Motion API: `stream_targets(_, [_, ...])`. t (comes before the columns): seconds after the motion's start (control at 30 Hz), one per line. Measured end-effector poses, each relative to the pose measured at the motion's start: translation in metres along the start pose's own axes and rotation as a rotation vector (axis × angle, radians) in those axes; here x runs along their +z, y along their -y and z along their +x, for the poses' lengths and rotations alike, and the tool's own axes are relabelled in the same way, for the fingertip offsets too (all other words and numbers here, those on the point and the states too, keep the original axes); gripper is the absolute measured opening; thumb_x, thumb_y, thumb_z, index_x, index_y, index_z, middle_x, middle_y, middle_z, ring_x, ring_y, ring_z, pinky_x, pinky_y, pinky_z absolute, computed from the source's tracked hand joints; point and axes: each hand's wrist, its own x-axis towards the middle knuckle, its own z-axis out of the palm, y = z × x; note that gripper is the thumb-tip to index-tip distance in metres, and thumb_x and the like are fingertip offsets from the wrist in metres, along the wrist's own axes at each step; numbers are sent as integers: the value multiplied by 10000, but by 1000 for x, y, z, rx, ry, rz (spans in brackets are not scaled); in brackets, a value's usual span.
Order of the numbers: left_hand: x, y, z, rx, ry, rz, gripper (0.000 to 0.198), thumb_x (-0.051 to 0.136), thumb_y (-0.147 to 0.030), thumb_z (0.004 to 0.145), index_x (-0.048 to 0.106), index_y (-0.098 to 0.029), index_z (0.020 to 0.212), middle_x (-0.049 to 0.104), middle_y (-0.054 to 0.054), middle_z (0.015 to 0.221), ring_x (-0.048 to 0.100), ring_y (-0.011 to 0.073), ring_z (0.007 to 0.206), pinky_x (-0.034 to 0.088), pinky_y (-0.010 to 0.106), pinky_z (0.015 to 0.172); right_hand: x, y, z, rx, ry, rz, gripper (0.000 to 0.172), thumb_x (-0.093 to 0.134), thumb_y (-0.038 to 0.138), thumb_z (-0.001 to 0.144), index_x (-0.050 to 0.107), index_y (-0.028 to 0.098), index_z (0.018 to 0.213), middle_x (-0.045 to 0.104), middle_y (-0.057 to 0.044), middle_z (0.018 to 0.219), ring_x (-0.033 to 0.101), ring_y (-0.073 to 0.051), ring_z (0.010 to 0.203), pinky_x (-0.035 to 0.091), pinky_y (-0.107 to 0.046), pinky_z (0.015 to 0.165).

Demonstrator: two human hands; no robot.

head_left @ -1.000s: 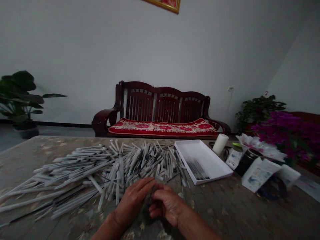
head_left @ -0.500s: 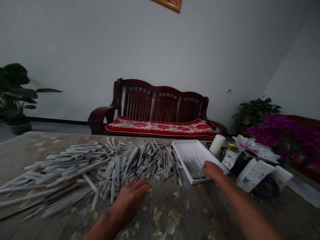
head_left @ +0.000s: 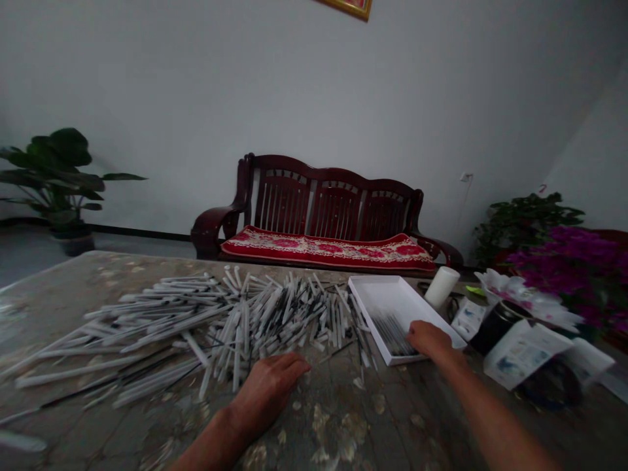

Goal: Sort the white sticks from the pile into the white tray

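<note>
the left hand [head_left: 275, 378] rests palm down on the grey patterned counter [head_left: 392, 418], its fingers stretched out side by side and unclenched, just beside the near edge of a broad, loose heap of slim white and dark sticks [head_left: 267, 314]. the right hand [head_left: 430, 340] is over the near right part of a shallow white tray [head_left: 417, 304], its fingers curled in toward the palm next to a row of slim dark sticks [head_left: 391, 332]; whether it pinches one of them cannot be told, as the fingertips are hidden. that row lies inside the tray, along its left and near side, with the sticks roughly parallel. the heap spreads left of the tray, its right-hand sticks reaching close to the tray's left wall. just beyond the tray's right side stands a white cylinder [head_left: 442, 286], tilted in view, and further right are a dark cup [head_left: 499, 327], an upright white printed card [head_left: 513, 353] and a white flower [head_left: 532, 297].
</note>
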Motion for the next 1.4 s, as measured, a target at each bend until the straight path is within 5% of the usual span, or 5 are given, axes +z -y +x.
stream_targets(0.3, [0, -5, 5, -151, 178, 124, 201, 452, -177, 934, 634, -222, 861, 660, 20, 821, 635, 158, 769, 477, 228, 712, -5, 115, -45, -412, -118, 287, 199, 522, 265, 832, 688, 241, 939, 747, -31, 952, 668, -185, 915, 388, -241, 701])
stream_targets(0.47, [-1, -7, 6, -168, 238, 181, 179, 476, -184, 934, 624, -216, 840, 673, 16, 844, 643, 180, 811, 478, 255, 712, 12, 159, -45, -315, -92, 268, 258, 524, 295, 843, 668, 208, 1039, 726, -83, 1055, 667, -222, 992, 427, -266, 738])
stream_targets(1.0, [-2, -3, 6, -273, 57, -39, 237, 469, -187, 914, 702, -233, 926, 687, 33, 832, 662, 153, 786, 501, 227, 726, 3, 159, -45, -255, 8, 269, 230, 507, 292, 807, 711, 187, 825, 751, -101, 893, 693, -226, 845, 402, -248, 619])
stream_targets(1.2, [2, -6, 14, -544, -211, -354, 237, 511, -268, 876, 726, -214, 960, 738, 64, 917, 686, 209, 879, 512, 301, 800, 12, 179, -98, -567, -96, 633, 110, 523, 218, 803, 631, 196, 801, 694, -13, 746, 616, -137, 691, 363, -206, 613])
stream_targets(1.4, [0, -10, 20, -834, -348, -647, 257, 559, -417, 803, 642, -186, 727, 629, 0, 607, 593, 166, 540, 449, 258, 534, 14, 190, -112, -747, -13, 849, 151, 518, 238, 848, 663, 206, 879, 708, -6, 795, 638, -147, 748, 410, -206, 667])
